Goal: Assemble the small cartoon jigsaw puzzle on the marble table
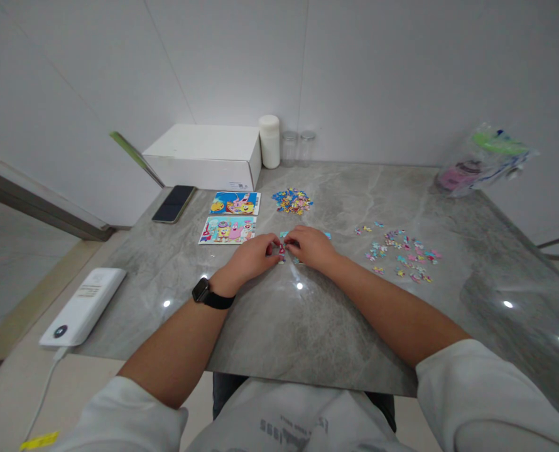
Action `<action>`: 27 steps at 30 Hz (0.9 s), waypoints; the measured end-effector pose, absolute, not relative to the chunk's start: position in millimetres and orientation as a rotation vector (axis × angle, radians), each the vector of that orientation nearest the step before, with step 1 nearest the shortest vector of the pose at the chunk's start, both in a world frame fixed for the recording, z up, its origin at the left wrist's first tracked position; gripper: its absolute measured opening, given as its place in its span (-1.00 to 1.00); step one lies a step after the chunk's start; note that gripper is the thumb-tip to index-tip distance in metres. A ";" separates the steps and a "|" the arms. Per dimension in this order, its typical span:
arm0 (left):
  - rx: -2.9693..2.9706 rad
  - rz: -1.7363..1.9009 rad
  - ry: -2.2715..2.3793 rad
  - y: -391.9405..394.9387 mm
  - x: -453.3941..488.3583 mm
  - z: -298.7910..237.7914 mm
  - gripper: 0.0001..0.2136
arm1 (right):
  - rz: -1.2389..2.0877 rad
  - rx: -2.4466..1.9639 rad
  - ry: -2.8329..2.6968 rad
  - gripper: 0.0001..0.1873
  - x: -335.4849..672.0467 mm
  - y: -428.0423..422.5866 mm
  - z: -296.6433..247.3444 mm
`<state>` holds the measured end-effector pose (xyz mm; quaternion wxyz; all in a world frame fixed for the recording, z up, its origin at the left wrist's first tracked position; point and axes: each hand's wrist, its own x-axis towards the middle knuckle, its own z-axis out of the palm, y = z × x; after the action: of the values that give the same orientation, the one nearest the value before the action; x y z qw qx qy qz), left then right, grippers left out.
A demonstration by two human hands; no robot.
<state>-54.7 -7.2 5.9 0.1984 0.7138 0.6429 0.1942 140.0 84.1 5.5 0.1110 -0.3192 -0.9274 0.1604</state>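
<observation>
A: Which containers are you seeing, and what are they holding?

B: A white box (208, 147) is standing closed at the back, so its inside is not showing. A white bottle (270, 143) is standing just beside it, also hiding its contents, and two see-through jars (289, 150) are standing next to the bottle. At the far right, a plastic bag (484, 160) is holding something pink and green, hard to recognise.

A: And the hands?

B: The left hand (254, 257) and the right hand (313, 248) are bending their fingers over a small puzzle (327, 235), which is lying at the middle of the table (279, 339). The fingertips are touching it, but I cannot tell if they are pinching a piece, because they are covering most of it.

A: Where are other pieces lying?

B: A pile of pieces (293, 201) is lying behind the hands, and loose pieces (418, 257) are spreading to the right, well apart from the right edge.

A: And the other edges?

B: The forearms (169, 345) are crossing the near edge, with grey surface showing between them. At the left edge a white device (85, 307) is lying, and its cable (44, 392) is running out of view
</observation>
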 end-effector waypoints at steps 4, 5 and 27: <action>1.999 0.530 1.808 -6.8 -55.3 4.7 -0.79 | 0.467 -0.951 -2.717 -0.77 140.6 83.1 5.6; 1.997 0.524 1.810 -6.7 -55.3 4.9 -0.80 | 0.464 -0.952 -2.721 -0.76 140.7 82.8 5.7; 1.977 0.535 1.898 -6.0 -48.8 6.9 -0.88 | 0.465 -0.964 -2.735 -0.73 141.3 81.4 5.1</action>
<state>-48.8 -6.0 6.9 0.1739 0.6973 0.6693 0.1886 141.3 81.4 5.1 0.1022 -0.3264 -0.9264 0.1574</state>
